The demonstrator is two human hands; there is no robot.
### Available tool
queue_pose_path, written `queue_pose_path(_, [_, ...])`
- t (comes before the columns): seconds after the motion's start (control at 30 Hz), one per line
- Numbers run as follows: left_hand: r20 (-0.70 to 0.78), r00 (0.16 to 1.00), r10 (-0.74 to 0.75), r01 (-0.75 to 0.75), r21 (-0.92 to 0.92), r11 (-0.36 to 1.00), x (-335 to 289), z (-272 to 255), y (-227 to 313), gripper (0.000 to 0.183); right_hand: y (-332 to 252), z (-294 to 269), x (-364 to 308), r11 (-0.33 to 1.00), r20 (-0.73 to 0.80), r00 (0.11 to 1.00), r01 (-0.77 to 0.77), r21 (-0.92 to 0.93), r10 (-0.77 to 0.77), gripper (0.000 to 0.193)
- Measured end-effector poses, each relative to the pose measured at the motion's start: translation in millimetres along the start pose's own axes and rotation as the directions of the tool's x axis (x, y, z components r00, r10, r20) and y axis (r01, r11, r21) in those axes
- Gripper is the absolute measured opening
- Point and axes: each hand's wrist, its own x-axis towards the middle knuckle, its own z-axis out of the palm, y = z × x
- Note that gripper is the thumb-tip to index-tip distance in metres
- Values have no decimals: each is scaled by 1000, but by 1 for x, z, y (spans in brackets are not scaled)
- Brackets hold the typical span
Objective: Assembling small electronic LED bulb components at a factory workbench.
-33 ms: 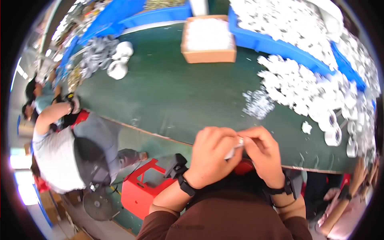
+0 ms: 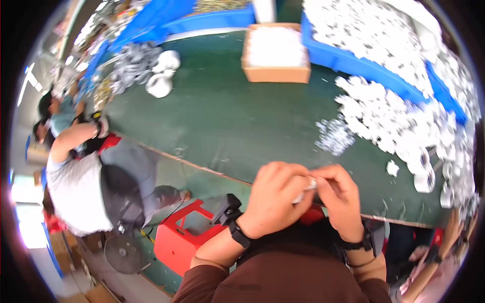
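Observation:
In front of my body, at the near edge of the green table, my left hand (image 2: 275,199) is closed around a small white plastic-looking piece (image 2: 299,198). My right hand (image 2: 342,202) meets it, thumb and forefinger pinched at the piece's upper end. Fingers cover most of the piece, so its exact kind cannot be made out. Beyond the right hand lies a small heap of clear or pale bits (image 2: 335,137). A larger pile of white parts (image 2: 374,111) spreads behind that, with a single white part (image 2: 392,168) lying apart.
An open cardboard box (image 2: 277,74) with white contents stands at the back of the green table (image 2: 217,111). Blue bins (image 2: 348,63) hold white parts. White rolls (image 2: 424,181) are at right, grey parts (image 2: 134,65) at left. A red stool (image 2: 177,245) and a seated co-worker (image 2: 76,197) are left.
The whole scene sits slightly farther right in the picture as the view shifts. Both hands keep their hold on the white piece, with only slight finger movement.

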Motion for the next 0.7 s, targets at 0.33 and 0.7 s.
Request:
queue_pose_path(0.33, [-207, 961, -182, 268, 550, 791, 6, -48, -40, 54, -16, -42, -24, 909, -133, 970, 136, -393, -202, 9])
queue_pose_path(0.7, [-133, 973, -189, 212, 189, 959, -7, -2, -11, 56, -43, -115, -28, 93, 47, 733, 149, -985, -679, 20])
